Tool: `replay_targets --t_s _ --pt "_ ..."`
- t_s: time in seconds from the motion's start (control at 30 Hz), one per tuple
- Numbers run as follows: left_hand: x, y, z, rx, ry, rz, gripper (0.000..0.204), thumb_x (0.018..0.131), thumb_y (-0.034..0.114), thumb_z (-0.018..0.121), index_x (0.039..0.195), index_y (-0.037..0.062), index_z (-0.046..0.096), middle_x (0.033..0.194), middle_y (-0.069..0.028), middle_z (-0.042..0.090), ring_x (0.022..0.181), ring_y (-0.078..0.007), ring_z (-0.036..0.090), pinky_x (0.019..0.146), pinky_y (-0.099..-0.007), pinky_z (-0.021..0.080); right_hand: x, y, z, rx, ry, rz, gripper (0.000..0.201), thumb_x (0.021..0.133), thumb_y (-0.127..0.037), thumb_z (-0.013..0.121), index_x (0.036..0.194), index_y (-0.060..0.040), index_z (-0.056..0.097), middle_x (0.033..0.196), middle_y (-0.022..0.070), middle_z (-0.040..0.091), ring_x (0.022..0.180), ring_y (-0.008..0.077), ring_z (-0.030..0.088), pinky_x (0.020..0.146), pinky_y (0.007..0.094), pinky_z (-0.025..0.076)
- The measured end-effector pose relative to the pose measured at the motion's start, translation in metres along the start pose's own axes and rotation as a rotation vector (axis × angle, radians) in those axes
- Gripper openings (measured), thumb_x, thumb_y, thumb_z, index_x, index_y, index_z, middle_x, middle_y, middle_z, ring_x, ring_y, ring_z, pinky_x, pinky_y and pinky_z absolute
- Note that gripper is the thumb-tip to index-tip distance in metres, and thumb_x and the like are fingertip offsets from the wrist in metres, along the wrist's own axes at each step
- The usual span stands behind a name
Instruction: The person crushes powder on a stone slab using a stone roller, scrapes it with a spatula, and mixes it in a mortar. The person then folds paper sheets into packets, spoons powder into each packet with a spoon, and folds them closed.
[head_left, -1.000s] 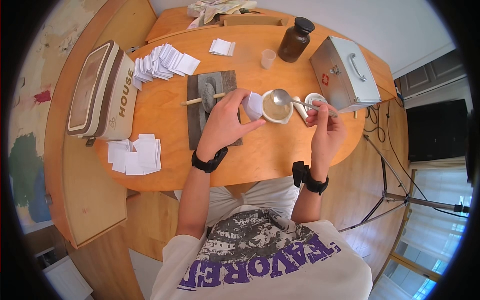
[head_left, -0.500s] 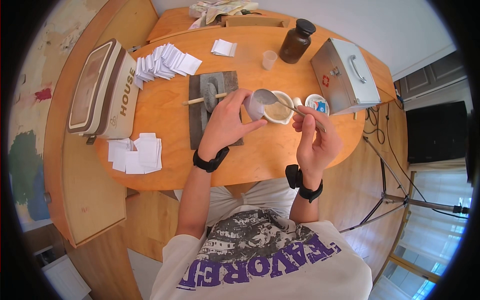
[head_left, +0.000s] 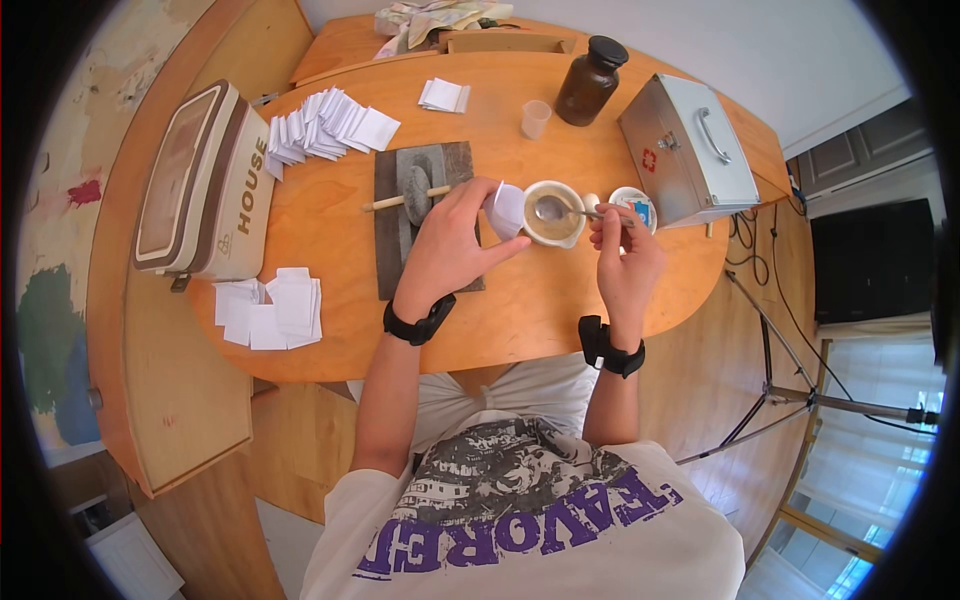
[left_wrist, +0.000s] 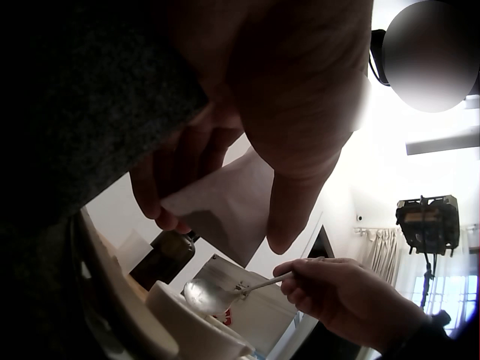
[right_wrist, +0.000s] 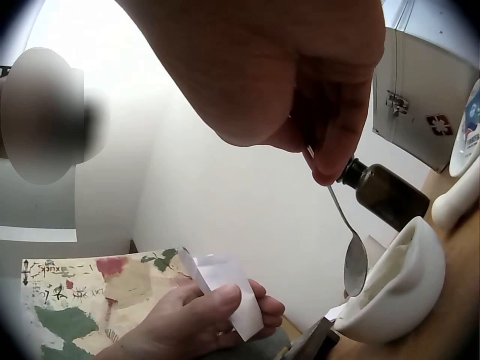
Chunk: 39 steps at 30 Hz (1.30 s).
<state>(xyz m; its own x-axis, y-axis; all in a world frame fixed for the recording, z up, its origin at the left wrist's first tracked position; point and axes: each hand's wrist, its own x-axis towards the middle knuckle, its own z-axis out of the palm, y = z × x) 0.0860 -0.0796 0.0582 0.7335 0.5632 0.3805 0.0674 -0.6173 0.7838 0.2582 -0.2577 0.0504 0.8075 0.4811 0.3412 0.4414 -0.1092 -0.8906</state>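
Observation:
My left hand (head_left: 450,240) holds a small white paper packet (head_left: 508,212) between thumb and fingers, beside a white mortar (head_left: 556,243). In the right wrist view the packet's folded paper (right_wrist: 225,281) stands up from the fingers. Tan powder (head_left: 566,226) lies inside the mortar. With thumb and fingertips, my right hand (head_left: 630,268) pinches the handle of a metal spoon (head_left: 551,208). The spoon's bowl overlaps the mortar's opening in the head view; in the left wrist view the spoon bowl (left_wrist: 208,297) appears at the mortar's rim.
A white pestle (head_left: 591,203) and a dish (head_left: 653,222) with a blue-and-white packet lie right of the mortar. Behind stand a plastic cup (head_left: 535,119), a brown bottle (head_left: 588,88) and a metal case (head_left: 690,150). Leftward are a grinding wheel (head_left: 417,188) on a dark slab and folded papers (head_left: 325,128).
The spoon went from over the mortar left to the packet's opening, then back over the mortar. My right hand moved with it; my left hand stayed nearly still with the packet.

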Motion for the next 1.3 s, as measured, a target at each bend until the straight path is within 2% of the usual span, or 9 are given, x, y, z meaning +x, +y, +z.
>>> replay_targets --t_s 0.17,0.27,0.57,0.67,0.77,0.83,1.0,1.1,1.3 --pt "-0.001 -0.001 0.000 0.010 0.017 0.012 0.059 0.083 0.029 0.099 0.123 -0.0013 0.068 0.109 -0.0194 0.074 0.101 -0.0443 0.073 0.089 -0.0485 0.059 -0.002 0.011 0.003 -0.067 -0.068 0.018 0.023 0.116 -0.014 0.067 0.116 0.0032 0.082 0.091 0.0119 0.084 0.080 0.0148 0.082 0.072 0.0290 0.065" --pt "-0.001 -0.002 -0.001 0.031 -0.044 -0.023 0.065 0.082 0.031 0.100 0.128 0.0008 0.066 0.117 -0.0197 0.075 0.108 -0.0405 0.073 0.095 -0.0486 0.059 -0.002 0.012 0.002 -0.058 -0.071 0.059 0.025 0.117 -0.016 0.066 0.116 0.0030 0.082 0.089 0.0103 0.083 0.079 0.0138 0.080 0.073 0.0286 0.064" --pt "-0.001 -0.002 0.000 0.030 -0.017 -0.004 0.064 0.082 0.030 0.101 0.127 -0.0018 0.067 0.115 -0.0193 0.076 0.106 -0.0420 0.075 0.095 -0.0478 0.060 0.005 -0.015 -0.015 0.232 0.063 0.155 0.028 0.119 -0.019 0.066 0.116 0.0035 0.082 0.088 0.0065 0.080 0.075 0.0108 0.073 0.072 0.0263 0.059" --pt "-0.002 -0.003 0.001 0.047 -0.011 -0.004 0.066 0.082 0.030 0.101 0.129 -0.0023 0.067 0.117 -0.0197 0.077 0.108 -0.0406 0.076 0.097 -0.0473 0.061 0.002 -0.039 -0.018 0.288 0.079 0.107 0.027 0.119 -0.018 0.066 0.117 0.0038 0.082 0.088 0.0069 0.079 0.076 0.0110 0.072 0.072 0.0261 0.059" --pt "-0.003 -0.004 0.001 0.030 -0.025 -0.029 0.065 0.080 0.029 0.101 0.129 0.0035 0.066 0.120 -0.0183 0.074 0.111 -0.0405 0.073 0.097 -0.0488 0.059 -0.005 -0.063 -0.013 0.310 0.098 0.051 0.025 0.118 -0.015 0.066 0.117 0.0045 0.081 0.089 0.0082 0.080 0.076 0.0118 0.073 0.073 0.0269 0.060" --pt "-0.002 -0.004 0.001 0.014 -0.033 -0.037 0.065 0.080 0.029 0.101 0.128 0.0039 0.066 0.119 -0.0182 0.074 0.112 -0.0407 0.073 0.097 -0.0485 0.060 -0.012 -0.073 -0.006 0.267 0.069 -0.074 0.022 0.118 -0.011 0.065 0.118 0.0048 0.081 0.091 0.0093 0.081 0.077 0.0131 0.075 0.073 0.0280 0.062" --pt "-0.003 -0.002 0.000 0.010 -0.033 -0.049 0.065 0.080 0.029 0.101 0.129 0.0043 0.066 0.119 -0.0179 0.074 0.112 -0.0408 0.073 0.096 -0.0481 0.060 -0.019 -0.072 -0.001 0.064 -0.006 -0.309 0.013 0.109 0.002 0.071 0.117 0.0036 0.081 0.091 0.0106 0.083 0.080 0.0160 0.082 0.070 0.0278 0.064" --pt "-0.003 -0.003 0.000 0.015 -0.039 -0.055 0.065 0.080 0.029 0.101 0.129 0.0039 0.066 0.119 -0.0180 0.074 0.111 -0.0408 0.073 0.096 -0.0482 0.060 -0.018 -0.072 -0.001 0.019 0.005 -0.375 0.013 0.111 0.001 0.070 0.117 0.0040 0.081 0.092 0.0100 0.082 0.078 0.0148 0.080 0.070 0.0274 0.063" --pt "-0.002 -0.004 0.000 0.018 -0.035 -0.032 0.065 0.081 0.030 0.101 0.128 0.0026 0.065 0.119 -0.0185 0.075 0.111 -0.0410 0.073 0.096 -0.0487 0.060 -0.012 -0.058 -0.005 0.192 0.153 -0.145 0.019 0.115 -0.007 0.067 0.117 0.0053 0.080 0.090 0.0091 0.081 0.075 0.0125 0.076 0.071 0.0268 0.062"
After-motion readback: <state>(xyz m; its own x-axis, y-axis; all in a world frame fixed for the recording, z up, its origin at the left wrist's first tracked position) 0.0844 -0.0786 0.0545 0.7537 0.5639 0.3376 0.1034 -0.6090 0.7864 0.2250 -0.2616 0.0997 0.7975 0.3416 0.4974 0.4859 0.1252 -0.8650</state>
